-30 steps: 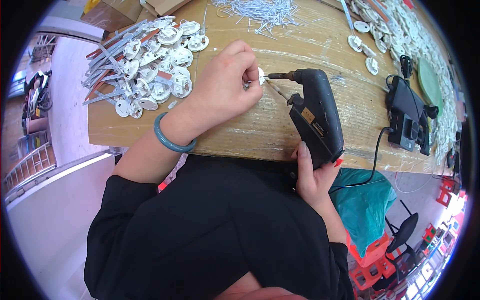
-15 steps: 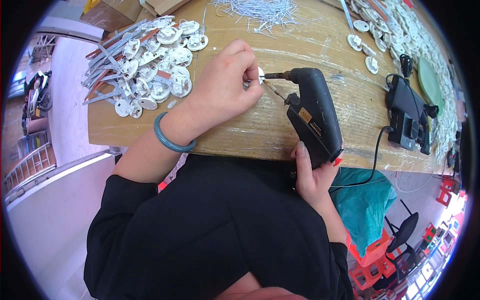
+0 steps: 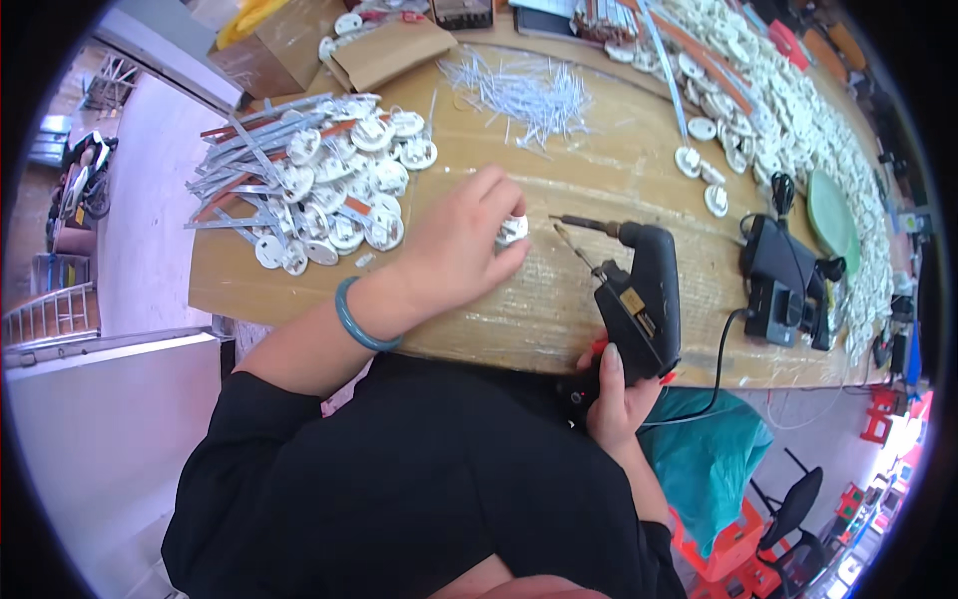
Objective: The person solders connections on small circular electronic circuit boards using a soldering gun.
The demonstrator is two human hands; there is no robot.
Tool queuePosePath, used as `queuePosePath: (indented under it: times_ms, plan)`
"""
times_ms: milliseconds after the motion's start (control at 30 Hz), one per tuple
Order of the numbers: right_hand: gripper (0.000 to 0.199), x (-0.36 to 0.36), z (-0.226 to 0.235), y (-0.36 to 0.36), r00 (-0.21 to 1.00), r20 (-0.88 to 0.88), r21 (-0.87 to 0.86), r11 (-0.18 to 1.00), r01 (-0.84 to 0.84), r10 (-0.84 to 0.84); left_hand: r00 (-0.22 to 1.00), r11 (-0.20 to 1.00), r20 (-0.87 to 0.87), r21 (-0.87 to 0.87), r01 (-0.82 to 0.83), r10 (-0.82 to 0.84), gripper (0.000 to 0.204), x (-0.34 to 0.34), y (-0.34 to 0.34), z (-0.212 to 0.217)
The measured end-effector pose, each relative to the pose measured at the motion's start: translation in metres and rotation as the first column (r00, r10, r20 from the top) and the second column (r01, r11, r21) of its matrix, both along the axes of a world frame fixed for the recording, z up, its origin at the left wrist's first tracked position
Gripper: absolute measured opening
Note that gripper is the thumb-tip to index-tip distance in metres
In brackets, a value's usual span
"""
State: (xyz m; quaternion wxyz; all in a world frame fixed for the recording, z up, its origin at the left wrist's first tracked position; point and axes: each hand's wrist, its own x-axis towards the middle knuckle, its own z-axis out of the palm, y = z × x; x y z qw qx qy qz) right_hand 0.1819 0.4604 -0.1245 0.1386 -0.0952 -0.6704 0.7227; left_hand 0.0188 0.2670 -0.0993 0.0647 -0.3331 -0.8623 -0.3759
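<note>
Labelling: gold-coloured label [image 3: 633, 301] on the side of a black pistol-shaped tool [image 3: 659, 290], with a narrower marking just below; lettering too small to read.

Tool: dull black housing, angular and smooth; slim dark metal tip [image 3: 589, 223] projecting leftward, with a thinner rod [image 3: 576, 246] slanting beneath and converging toward its end. Red details near the grip.

Right hand [image 3: 621, 404]: fingers wrapped closed around the tool's lower part, thumb laid lengthwise against it.

Left hand [image 3: 454, 245]: low over the table [image 3: 559, 329], fingers bent, index finger and thumb closed about the edges of a small white disc [image 3: 513, 231]. Smooth blue-grey bangle [image 3: 351, 319] around the wrist.

Disc location: at the left hand's fingertips, over the table, near the metal tip but apart from it. Raised detail on the disc too small to make out.

Table: tan surface, glossy and streaked. At left, a heap of round white parts [image 3: 344, 235], mingled with flat grey strips [image 3: 261, 140] and a few reddish-brown ones. Beyond the left hand, loose pile of thin, straight white pieces [image 3: 544, 103]. At right, black boxy device [image 3: 773, 265] with cable, beside a flat, rounded green plate [image 3: 828, 215].
</note>
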Motion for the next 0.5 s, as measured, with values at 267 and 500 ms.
queuePosePath:
  times_ms: [267, 500]
  plan:
    - [0.028, -0.0001, 0.0029, 0.0031, 0.999, -0.034, -0.093, 0.995, 0.033, -0.036, 0.997, 0.994, -0.066, -0.105, 0.04, -0.047, 0.02, -0.0006, -0.0017, 0.0032]
    - [0.025, -0.0037, 0.0074, 0.0064, 0.994, -0.075, -0.256, 0.965, 0.054, -0.075, 0.978, 0.991, -0.199, -0.134, 0.028, -0.055, 0.018, 0.0007, 0.0006, -0.0009]
